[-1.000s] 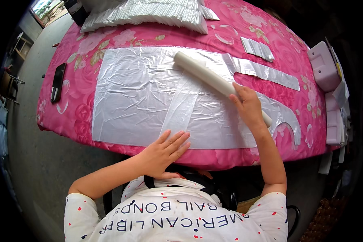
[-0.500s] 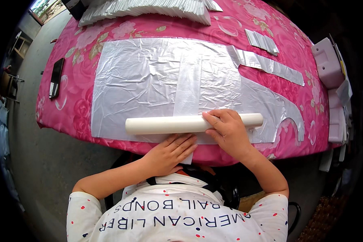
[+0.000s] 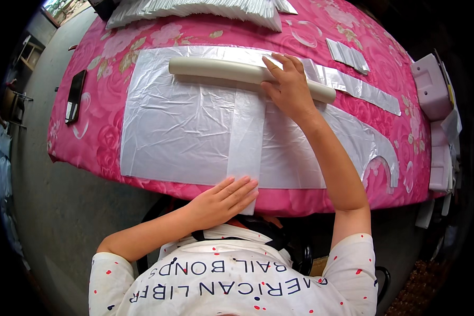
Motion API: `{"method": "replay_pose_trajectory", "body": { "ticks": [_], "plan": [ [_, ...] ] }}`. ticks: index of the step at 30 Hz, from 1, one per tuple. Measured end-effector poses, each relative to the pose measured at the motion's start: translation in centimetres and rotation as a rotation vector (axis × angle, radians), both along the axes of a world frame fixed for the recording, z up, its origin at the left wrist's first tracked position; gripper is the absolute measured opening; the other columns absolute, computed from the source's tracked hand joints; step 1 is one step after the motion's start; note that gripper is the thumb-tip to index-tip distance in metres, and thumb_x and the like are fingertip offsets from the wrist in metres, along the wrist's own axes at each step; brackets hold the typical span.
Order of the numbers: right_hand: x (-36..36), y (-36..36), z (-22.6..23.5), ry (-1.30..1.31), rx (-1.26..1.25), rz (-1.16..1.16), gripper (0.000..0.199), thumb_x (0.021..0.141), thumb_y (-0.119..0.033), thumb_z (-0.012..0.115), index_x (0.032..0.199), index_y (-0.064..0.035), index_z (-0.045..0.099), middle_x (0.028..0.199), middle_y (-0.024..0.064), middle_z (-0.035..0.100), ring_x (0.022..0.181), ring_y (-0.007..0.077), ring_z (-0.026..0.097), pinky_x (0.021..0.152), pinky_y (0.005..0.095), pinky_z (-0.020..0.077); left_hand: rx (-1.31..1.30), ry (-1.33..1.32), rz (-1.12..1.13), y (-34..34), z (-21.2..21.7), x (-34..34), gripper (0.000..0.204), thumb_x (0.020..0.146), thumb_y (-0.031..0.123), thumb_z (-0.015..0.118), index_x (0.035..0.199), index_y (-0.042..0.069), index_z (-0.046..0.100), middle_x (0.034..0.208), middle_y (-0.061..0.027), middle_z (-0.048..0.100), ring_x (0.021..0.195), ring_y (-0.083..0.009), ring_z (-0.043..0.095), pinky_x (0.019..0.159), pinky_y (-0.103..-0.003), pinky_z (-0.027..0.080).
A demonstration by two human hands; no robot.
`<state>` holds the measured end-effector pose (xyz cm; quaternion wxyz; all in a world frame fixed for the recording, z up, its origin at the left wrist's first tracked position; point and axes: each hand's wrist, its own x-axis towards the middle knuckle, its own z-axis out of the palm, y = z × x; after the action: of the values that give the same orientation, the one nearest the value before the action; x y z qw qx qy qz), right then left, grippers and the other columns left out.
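A table (image 3: 142, 39) draped in a pink flowered cloth is filling most of the view, its near edge running just above the person's chest. A large sheet of clear, crinkled plastic (image 3: 179, 121) is lying flat across the middle of it, reaching from near the far edge down almost to the near edge, with a cut-out curve at its right end. A narrower strip of plastic (image 3: 246, 134) is running down the sheet's middle and hanging over the near edge. A long cream-coloured roller (image 3: 216, 68) is lying crosswise on the sheet's far part, tilted slightly down toward the right. The right hand (image 3: 287, 87) is pressing on the roller's right half, fingers stretched out and close together over it. The left hand (image 3: 221, 200) is resting flat at the near edge, fingers slightly spread, holding down the strip's lower end. A stack of folded plastic (image 3: 205, 8) is sitting along the far edge. A dark phone (image 3: 75, 96) is lying near the left edge, well apart from the sheet. Bare cloth is showing along the left edge and between sheet and stack.
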<state>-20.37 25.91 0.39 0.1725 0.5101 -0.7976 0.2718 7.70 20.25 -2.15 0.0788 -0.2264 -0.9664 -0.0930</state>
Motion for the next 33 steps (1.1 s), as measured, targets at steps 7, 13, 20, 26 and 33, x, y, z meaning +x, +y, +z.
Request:
{"method": "replay_pose_trajectory", "body": {
  "ticks": [7, 13, 20, 26, 33],
  "plan": [
    [7.6, 6.5, 1.0, -0.454, 0.246, 0.514, 0.05, 0.067, 0.006, 0.053, 0.115, -0.0075, 0.057, 0.119, 0.0104, 0.055, 0.118, 0.0325, 0.044, 0.097, 0.0409, 0.0389, 0.152, 0.051, -0.025, -1.5, 0.3, 1.1, 0.033, 0.082, 0.012, 0.052, 0.113, 0.003, 0.057, 0.124, -0.0106, 0.054, 0.119, -0.0226, 0.049, 0.101, -0.038, 0.037],
    [12.3, 8.8, 0.2, -0.37, 0.264, 0.489, 0.047, 0.066, 0.0, 0.058, 0.112, -0.0059, 0.058, 0.122, 0.01, 0.054, 0.116, 0.0296, 0.048, 0.095, 0.038, 0.0419, 0.373, 0.157, -0.087, -2.4, 0.9, 0.3, 0.031, 0.081, 0.013, 0.056, 0.111, 0.004, 0.058, 0.119, -0.0096, 0.057, 0.11, -0.022, 0.056, 0.096, -0.035, 0.043],
    [12.5, 8.8, -1.4, -0.147, 0.149, 0.32, 0.034, 0.069, -0.008, 0.061, 0.103, -0.0066, 0.063, 0.111, 0.0063, 0.06, 0.102, 0.0237, 0.056, 0.086, 0.0331, 0.0469, 0.261, 0.091, 0.109, -3.4, 1.6, -1.6, 0.052, 0.069, 0.017, 0.057, 0.118, 0.0, 0.054, 0.12, -0.0134, 0.056, 0.114, -0.0262, 0.053, 0.101, -0.04, 0.035],
    [11.9, 8.9, -1.1, -0.122, 0.152, 0.329, 0.031, 0.069, -0.009, 0.061, 0.1, -0.0075, 0.065, 0.107, 0.0057, 0.061, 0.095, 0.0227, 0.058, 0.08, 0.0326, 0.0488, 0.231, 0.085, 0.126, -3.8, 1.0, -2.5, 0.053, 0.067, 0.015, 0.06, 0.117, -0.001, 0.054, 0.117, -0.0128, 0.058, 0.108, -0.0243, 0.056, 0.093, -0.038, 0.042],
    [10.8, 8.2, -0.2, -0.405, 0.122, 0.286, 0.022, 0.074, -0.008, 0.061, 0.095, -0.004, 0.065, 0.087, 0.0067, 0.066, 0.075, 0.0238, 0.062, 0.065, 0.0321, 0.0504, 0.539, -0.047, 0.271, -3.8, 2.1, -3.4, 0.047, 0.077, 0.02, 0.057, 0.118, -0.002, 0.052, 0.106, -0.0151, 0.062, 0.093, -0.0269, 0.061, 0.08, -0.036, 0.046]
  ]
}}
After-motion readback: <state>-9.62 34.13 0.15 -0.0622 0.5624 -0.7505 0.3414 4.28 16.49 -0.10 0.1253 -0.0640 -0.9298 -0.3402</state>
